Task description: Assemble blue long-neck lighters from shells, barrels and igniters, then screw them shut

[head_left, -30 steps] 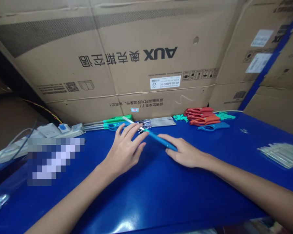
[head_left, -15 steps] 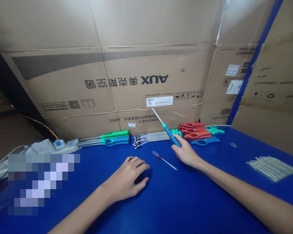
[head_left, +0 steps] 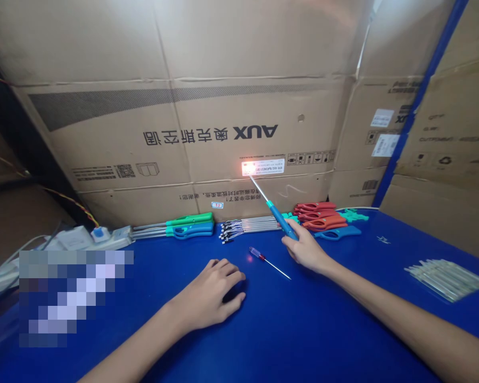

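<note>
Your right hand (head_left: 309, 247) grips the blue plastic-handled, metal-stemmed lighter (head_left: 279, 218), tip glowing beyond its fingers; forward drift could scorch the brown cardboard panel (head_left: 219, 106). Your left hand (head_left: 215, 290) rests loosely spread, apparently empty.

Upside-down: "AUX" (head_left: 255, 132) on cardboard panel (head_left: 239, 106), "KFR-46G" (head_left: 274, 168) on white label (head_left: 269, 164).

Blue lighter (head_left: 280, 217) seemingly part-hidden by right hand (head_left: 308, 250), forearms (head_left: 399, 311) cropped

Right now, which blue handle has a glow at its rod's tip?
The blue handle in the right hand, held off the table; the other blue handles lie on it, showing no glow.
</note>
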Demonstrator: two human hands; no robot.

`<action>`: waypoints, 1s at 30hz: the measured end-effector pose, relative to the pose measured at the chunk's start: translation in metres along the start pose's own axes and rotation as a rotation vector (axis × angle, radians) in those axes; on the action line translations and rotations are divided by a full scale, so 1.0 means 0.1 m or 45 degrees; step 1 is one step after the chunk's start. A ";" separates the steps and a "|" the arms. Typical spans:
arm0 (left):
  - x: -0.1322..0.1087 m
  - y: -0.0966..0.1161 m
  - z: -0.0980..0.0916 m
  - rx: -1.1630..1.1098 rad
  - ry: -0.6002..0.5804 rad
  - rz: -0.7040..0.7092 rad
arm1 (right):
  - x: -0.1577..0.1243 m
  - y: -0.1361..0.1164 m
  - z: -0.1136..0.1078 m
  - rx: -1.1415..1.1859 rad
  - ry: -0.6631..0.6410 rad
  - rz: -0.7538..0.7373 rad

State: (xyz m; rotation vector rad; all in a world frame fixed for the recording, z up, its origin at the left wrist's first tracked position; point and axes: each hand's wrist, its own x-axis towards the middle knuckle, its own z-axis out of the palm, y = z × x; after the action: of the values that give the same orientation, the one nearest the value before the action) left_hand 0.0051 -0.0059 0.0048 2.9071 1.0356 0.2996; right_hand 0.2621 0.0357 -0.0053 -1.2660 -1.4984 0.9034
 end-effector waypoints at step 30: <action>0.01 0.01 0.00 0.015 -0.054 -0.034 | -0.01 -0.12 0.06 0.383 0.211 0.091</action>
State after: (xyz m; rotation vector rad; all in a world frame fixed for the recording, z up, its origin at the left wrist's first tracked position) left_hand 0.0064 -0.0062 0.0051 2.8942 1.0725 0.2307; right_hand 0.2528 0.0329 0.0038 -1.1473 -1.1461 1.0027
